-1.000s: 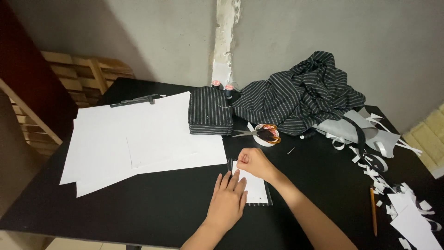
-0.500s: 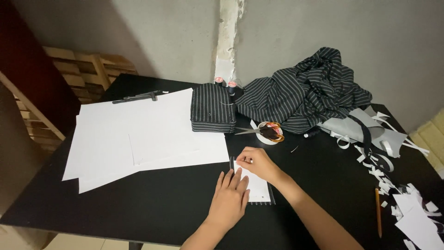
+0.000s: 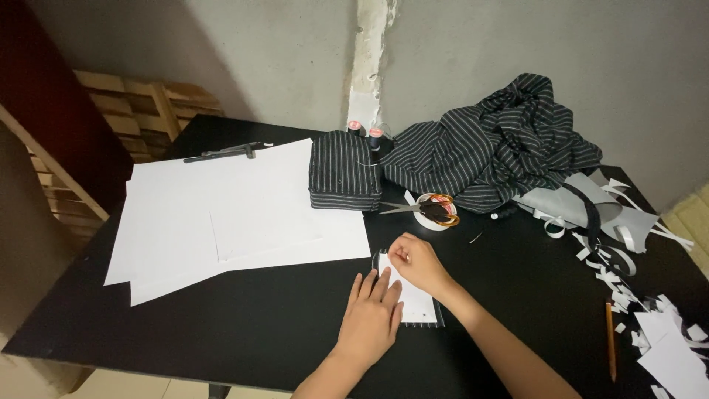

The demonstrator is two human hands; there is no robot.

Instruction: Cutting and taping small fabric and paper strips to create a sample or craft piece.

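A small white paper piece [image 3: 416, 301] lies on a striped fabric piece [image 3: 439, 319] on the black table [image 3: 244, 318]. My left hand [image 3: 371, 316] presses flat on its left part, fingers spread forward. My right hand [image 3: 415, 260] rests at the paper's top edge with thumb and fingers pinched together; whatever small thing it may hold is too small to see.
Large white paper sheets [image 3: 221, 214] cover the left of the table. A folded striped stack [image 3: 343, 176], scissors [image 3: 421, 208] on a white dish, thread spools [image 3: 367, 131], crumpled striped cloth [image 3: 495, 148], grey sheet with scraps [image 3: 613, 236] and a pencil [image 3: 611, 340] lie around.
The view has shifted slightly. My right hand moved a little along the paper's top edge; my left hand stays pressed flat.
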